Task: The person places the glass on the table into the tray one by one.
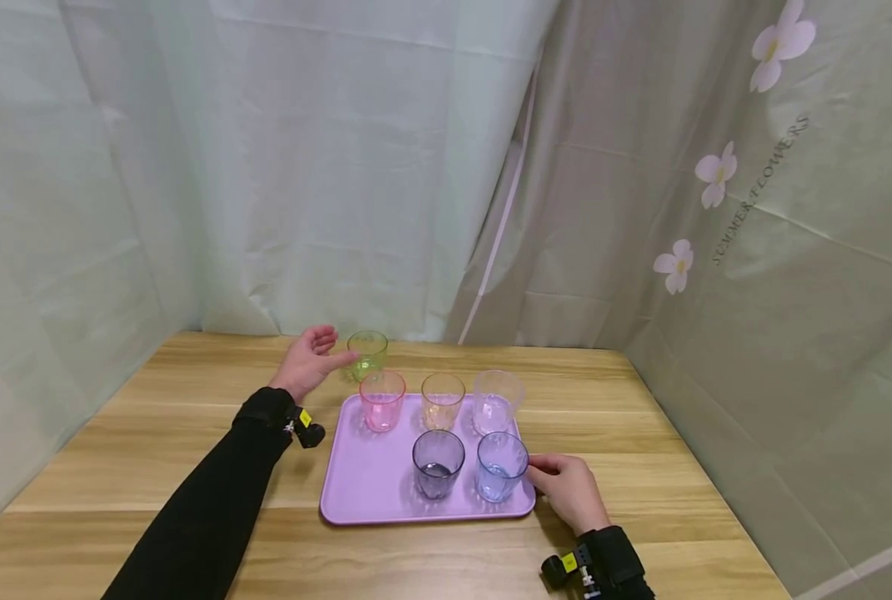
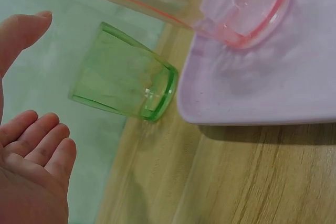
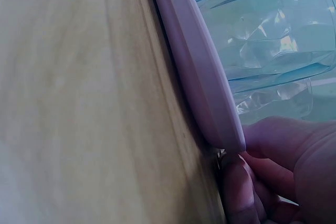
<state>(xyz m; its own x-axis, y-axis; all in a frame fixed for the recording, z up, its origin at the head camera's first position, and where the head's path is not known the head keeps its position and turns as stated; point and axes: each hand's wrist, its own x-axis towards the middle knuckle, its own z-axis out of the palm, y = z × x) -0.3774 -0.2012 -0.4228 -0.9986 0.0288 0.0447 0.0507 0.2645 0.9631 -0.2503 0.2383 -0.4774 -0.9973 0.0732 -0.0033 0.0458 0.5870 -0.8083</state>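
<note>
My left hand (image 1: 307, 367) is beside a clear green cup (image 1: 368, 354) behind the tray's back left corner. In the left wrist view, its fingers (image 2: 39, 140) and thumb are spread apart, with a gap between them and the green cup (image 2: 126, 77), which stands upright on the table. At the front right corner of the pink-purple tray (image 1: 367, 479), my right hand (image 1: 569, 492) pinches the rim. The right wrist view has the thumb at the top of the tray's rim (image 3: 205, 72) and curled fingers below. A blue cup (image 1: 502, 468) stands on the tray close to this hand.
Also on the tray are a pink cup (image 1: 382, 402), an amber cup (image 1: 442, 402), a colourless cup (image 1: 497, 403) and a dark grey cup (image 1: 438, 465). A wooden table (image 1: 153, 433) lies under everything. Pale curtains (image 1: 326, 183) hang along its back and sides.
</note>
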